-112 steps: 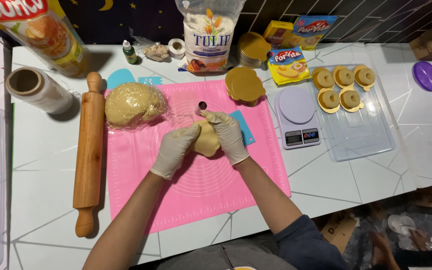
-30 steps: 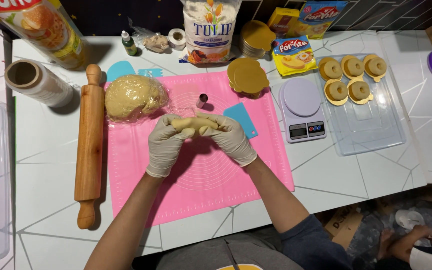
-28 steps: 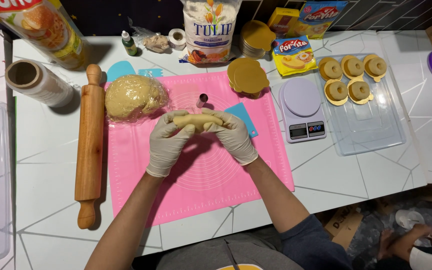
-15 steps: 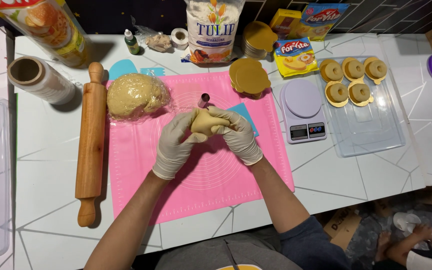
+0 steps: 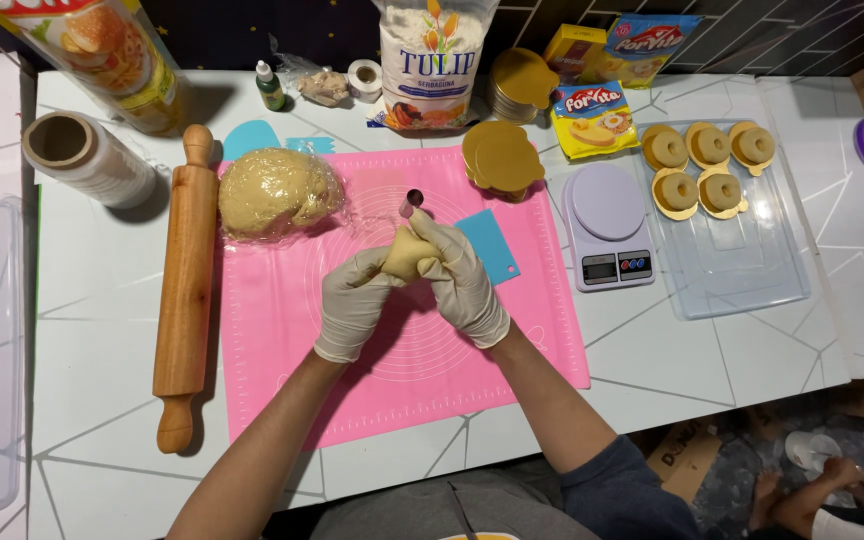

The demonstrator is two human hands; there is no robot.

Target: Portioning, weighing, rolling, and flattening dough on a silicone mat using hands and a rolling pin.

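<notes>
Both gloved hands are up over the middle of the pink mat (image 5: 282, 330), left hand (image 5: 352, 312) and right hand (image 5: 462, 280) each with a grip clamped on the same dough lump (image 5: 407, 255). Big wrapped dough ball (image 5: 272, 192) sits at the mat's top left, rolling pin (image 5: 184, 280) just left of it

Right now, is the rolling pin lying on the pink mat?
No. The rolling pin lies on the white table just left of the pink mat, while both gloved hands work a dough piece over the mat.
</notes>
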